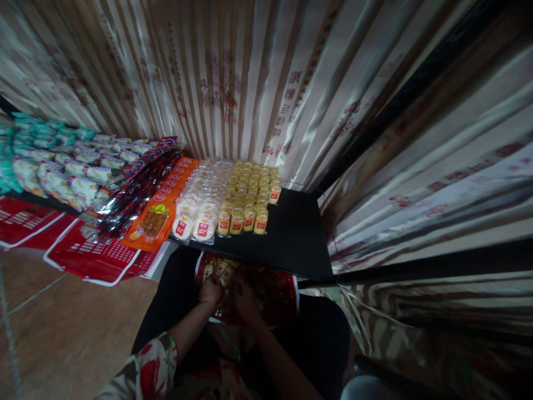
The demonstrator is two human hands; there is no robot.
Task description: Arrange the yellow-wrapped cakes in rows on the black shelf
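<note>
An open red bag with a white rim rests on my lap, partly under the shelf's front edge. Pale, yellowish packets show dimly inside it. My left hand is closed at the left part of the bag's opening, against those packets; what its fingers grip is too dark to make out. Beside it, my right hand reaches into the middle of the bag. Its fingers are in shadow, so their pose is unclear.
On the black shelf stand rows of small yellow packs, round white wrapped packs, an orange snack packet, dark packets, white bags and green bags. Red bags lie below left. A striped curtain hangs behind.
</note>
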